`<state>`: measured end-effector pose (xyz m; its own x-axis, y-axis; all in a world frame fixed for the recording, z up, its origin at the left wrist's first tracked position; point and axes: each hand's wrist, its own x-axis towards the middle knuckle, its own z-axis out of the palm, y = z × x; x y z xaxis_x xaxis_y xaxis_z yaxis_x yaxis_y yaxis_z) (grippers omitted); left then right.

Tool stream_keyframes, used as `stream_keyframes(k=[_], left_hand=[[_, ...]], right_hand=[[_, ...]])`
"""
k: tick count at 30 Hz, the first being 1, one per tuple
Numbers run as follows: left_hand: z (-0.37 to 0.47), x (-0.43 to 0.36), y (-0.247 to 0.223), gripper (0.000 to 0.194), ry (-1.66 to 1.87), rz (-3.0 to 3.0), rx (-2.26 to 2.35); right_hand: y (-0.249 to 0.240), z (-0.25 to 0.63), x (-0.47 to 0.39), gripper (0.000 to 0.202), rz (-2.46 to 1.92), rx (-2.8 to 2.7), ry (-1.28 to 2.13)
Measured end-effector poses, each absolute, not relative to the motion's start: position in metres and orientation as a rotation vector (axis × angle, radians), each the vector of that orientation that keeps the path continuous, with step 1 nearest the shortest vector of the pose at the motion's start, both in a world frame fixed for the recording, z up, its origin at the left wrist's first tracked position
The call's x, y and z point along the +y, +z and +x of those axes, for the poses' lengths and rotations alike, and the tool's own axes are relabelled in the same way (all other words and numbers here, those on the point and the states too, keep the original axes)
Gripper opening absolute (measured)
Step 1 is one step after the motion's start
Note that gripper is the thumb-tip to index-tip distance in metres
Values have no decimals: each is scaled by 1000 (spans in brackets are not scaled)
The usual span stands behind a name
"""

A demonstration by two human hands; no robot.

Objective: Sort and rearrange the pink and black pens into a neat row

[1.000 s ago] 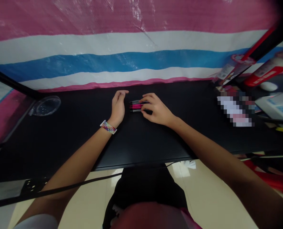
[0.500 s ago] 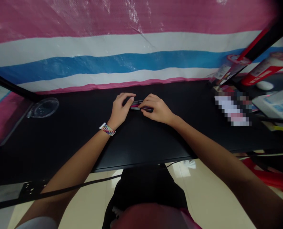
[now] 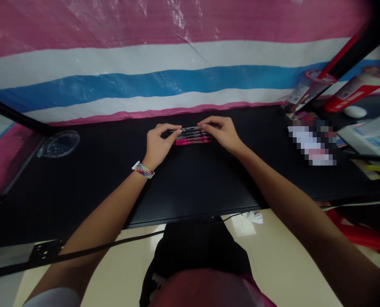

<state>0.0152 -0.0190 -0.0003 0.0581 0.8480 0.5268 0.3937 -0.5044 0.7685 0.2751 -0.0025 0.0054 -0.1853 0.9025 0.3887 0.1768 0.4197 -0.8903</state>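
Observation:
Several pens lie side by side, pointing left to right, on the black desk. Pink pens are nearest me, with dark ones beyond them. At the far side of the row is a black pen, pinched at both ends. My left hand has thumb and forefinger closed on its left end, and a patterned wristband circles that wrist. From the other side, the thumb and forefinger of my right hand hold its right end. The fingertips hide both ends of this pen.
A clear round plastic lid lies at the desk's left. Toward the right are a clear plastic cup, a red and white container, a white mouse and papers. A striped sheet hangs behind the desk.
My right hand has moved up and right, away from the middle of the pens, to the far pen's right end. The pen row now shows between my hands. My left hand has shifted slightly.

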Motion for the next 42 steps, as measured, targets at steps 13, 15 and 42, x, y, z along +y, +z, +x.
stream_keyframes(k=[13, 15, 42], left_hand=[[10, -15, -1, 23, 1426, 1947, 1210], [10, -14, -1, 28, 1416, 1945, 1213], [4, -2, -9, 43, 1383, 1725, 1039]], right_hand=[[-1, 276, 4, 32, -904, -1337, 1218], [-2, 276, 4, 29, -881, -1359, 1177], [-12, 271, 9, 34, -915, -1219, 1213]])
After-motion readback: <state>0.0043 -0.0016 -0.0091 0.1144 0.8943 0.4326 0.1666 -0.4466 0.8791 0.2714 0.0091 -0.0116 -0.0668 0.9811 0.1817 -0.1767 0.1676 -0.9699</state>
